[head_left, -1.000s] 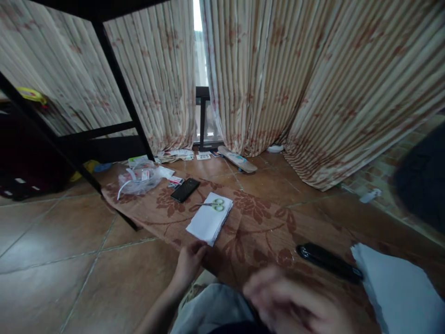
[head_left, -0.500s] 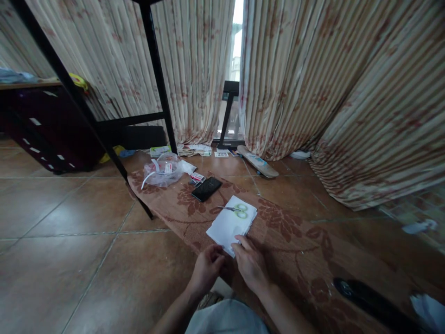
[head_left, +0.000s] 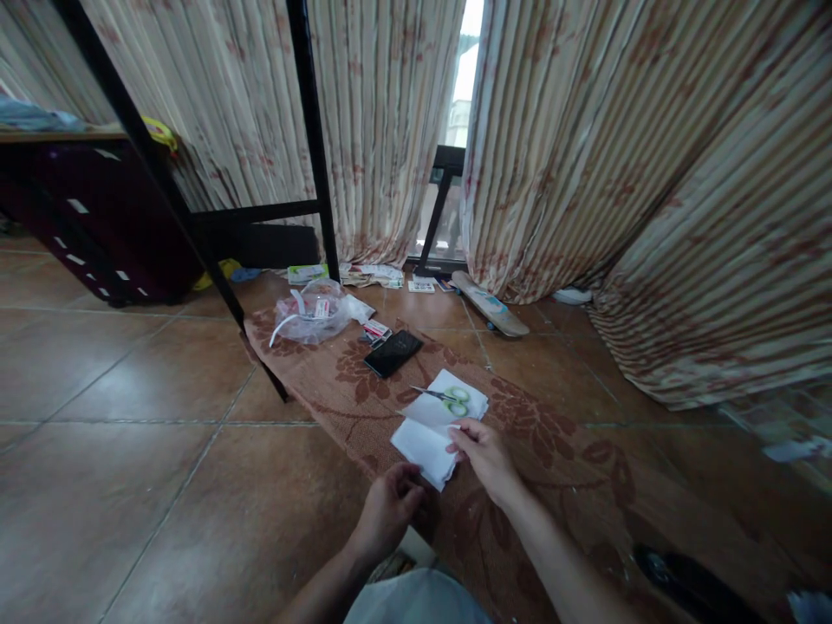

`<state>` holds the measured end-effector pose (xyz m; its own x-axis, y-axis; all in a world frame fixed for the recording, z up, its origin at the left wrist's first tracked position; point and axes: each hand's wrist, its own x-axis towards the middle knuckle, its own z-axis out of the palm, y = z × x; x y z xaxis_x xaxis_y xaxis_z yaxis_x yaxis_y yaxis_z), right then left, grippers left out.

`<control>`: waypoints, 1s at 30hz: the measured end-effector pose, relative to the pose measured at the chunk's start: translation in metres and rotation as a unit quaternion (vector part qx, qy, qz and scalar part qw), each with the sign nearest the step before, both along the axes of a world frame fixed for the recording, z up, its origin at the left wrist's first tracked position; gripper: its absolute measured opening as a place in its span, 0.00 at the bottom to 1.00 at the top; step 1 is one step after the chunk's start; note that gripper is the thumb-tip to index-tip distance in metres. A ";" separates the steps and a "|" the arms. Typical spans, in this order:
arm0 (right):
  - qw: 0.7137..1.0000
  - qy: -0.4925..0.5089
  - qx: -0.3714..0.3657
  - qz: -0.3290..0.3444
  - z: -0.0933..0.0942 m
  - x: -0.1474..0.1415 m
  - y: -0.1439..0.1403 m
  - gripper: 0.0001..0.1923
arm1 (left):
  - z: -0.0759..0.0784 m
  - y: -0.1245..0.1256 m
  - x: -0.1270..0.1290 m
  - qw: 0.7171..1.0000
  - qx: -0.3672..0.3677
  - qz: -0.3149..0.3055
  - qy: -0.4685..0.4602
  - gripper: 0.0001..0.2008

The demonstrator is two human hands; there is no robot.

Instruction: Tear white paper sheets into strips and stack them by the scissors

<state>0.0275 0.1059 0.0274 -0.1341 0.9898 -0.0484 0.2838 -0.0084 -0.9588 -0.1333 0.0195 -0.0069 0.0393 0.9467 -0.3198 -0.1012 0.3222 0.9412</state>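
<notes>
A small stack of white paper sheets [head_left: 422,446] lies on the patterned brown cloth in front of me. My right hand [head_left: 484,455] pinches the near edge of the top sheet, which is folded up and away from the sheets below. Green-handled scissors [head_left: 450,399] rest on the far part of that sheet, blades pointing left. At the stack's near left corner is my left hand [head_left: 390,507], fingers loosely bent, thumb and forefinger apart, nothing visible between them. Just beyond the paper lies a black phone [head_left: 393,354].
The cloth-covered bench [head_left: 325,390] runs diagonally. A clear plastic bag [head_left: 315,312] and small red-and-white packets [head_left: 375,332] sit at its far end. A black object [head_left: 689,581] lies near right. Beyond are a skateboard [head_left: 490,305], curtains [head_left: 552,156], a black metal frame [head_left: 312,130] and a dark suitcase [head_left: 123,225].
My right hand has risen from the stack, lifting the top sheet's near edge and exposing the paper underneath. The scissors stay on the sheet. My view has turned slightly left.
</notes>
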 end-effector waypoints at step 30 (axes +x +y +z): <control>0.985 -0.053 0.166 -0.010 0.051 0.033 -0.168 0.13 | 0.029 0.002 -0.003 0.993 0.053 0.004 0.104 0.16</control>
